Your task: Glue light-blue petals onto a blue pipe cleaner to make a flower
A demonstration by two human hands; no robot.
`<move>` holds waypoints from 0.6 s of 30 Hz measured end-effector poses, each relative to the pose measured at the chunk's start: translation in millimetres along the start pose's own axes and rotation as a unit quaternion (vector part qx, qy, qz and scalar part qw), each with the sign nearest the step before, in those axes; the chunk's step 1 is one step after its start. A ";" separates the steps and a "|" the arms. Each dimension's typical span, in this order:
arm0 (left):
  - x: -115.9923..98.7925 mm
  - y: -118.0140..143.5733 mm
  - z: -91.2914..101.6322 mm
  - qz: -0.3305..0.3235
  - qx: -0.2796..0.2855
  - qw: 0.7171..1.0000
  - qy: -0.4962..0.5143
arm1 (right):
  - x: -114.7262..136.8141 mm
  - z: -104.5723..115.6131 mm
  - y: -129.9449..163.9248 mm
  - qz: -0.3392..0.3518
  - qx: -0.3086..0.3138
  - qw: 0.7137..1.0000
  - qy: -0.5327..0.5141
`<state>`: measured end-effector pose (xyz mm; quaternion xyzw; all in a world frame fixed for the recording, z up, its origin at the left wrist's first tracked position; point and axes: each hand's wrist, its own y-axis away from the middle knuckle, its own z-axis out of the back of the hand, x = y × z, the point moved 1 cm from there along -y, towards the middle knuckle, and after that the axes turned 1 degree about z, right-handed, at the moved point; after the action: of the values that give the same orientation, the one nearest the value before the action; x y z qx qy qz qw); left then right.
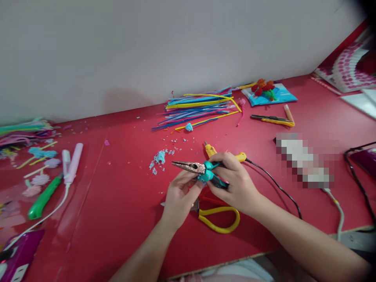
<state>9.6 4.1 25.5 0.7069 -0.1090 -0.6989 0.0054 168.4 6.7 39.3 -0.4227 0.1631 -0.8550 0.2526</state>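
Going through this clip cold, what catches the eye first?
At centre, the right hand grips teal-handled needle-nose pliers, jaws pointing left, while the left hand pinches something small and blue beneath them. Yellow-handled scissors lie under the hands on the red table; a colourful pipe-cleaner pile sits behind.

Teal-handled pliers (202,170), yellow-handled scissors (219,219), red table (123,203).
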 end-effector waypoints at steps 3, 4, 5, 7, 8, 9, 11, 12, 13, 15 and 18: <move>7.9 0.3 0.2 0.007 0.001 1.000 0.017 | -1.5 -2.2 2.6 0.015 0.003 1.000 0.016; 12.0 0.3 0.4 0.016 -0.003 0.999 0.033 | -2.3 -3.2 3.6 0.022 0.005 0.999 0.023; 16.0 0.2 0.6 0.024 -0.011 0.998 0.057 | -3.0 -4.2 4.6 0.027 0.010 0.999 0.031; 22.8 0.2 0.9 0.034 -0.031 0.993 0.113 | -3.9 -5.7 5.9 0.034 0.015 0.998 0.041; 24.7 0.1 0.8 0.037 -0.039 0.989 0.139 | -3.9 -6.2 6.2 0.037 0.013 0.998 0.042; 25.5 0.1 0.7 0.039 -0.045 0.985 0.161 | -3.5 -6.3 6.3 0.040 0.007 0.998 0.041; 23.4 -0.1 -0.1 0.047 -0.040 0.980 0.187 | -2.2 -6.1 5.7 0.043 -0.012 0.998 0.034; 20.9 -0.3 -0.7 0.051 -0.031 0.980 0.191 | -1.5 -5.9 5.1 0.039 -0.020 0.999 0.028; 18.0 -0.5 -1.3 0.056 -0.016 0.980 0.192 | -1.0 -5.7 4.6 0.030 -0.026 0.999 0.021; 12.1 -1.0 -2.3 0.061 0.010 0.982 0.179 | -0.7 -5.3 3.6 0.006 -0.028 1.000 0.003; 7.1 -2.1 -2.6 0.062 0.017 0.986 0.153 | -1.8 -3.9 2.4 -0.031 -0.019 0.999 -0.027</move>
<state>12.5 4.6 18.1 0.7972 -0.1625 -0.5791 0.0531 166.9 6.0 34.7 -0.4555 0.1585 -0.8474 0.2222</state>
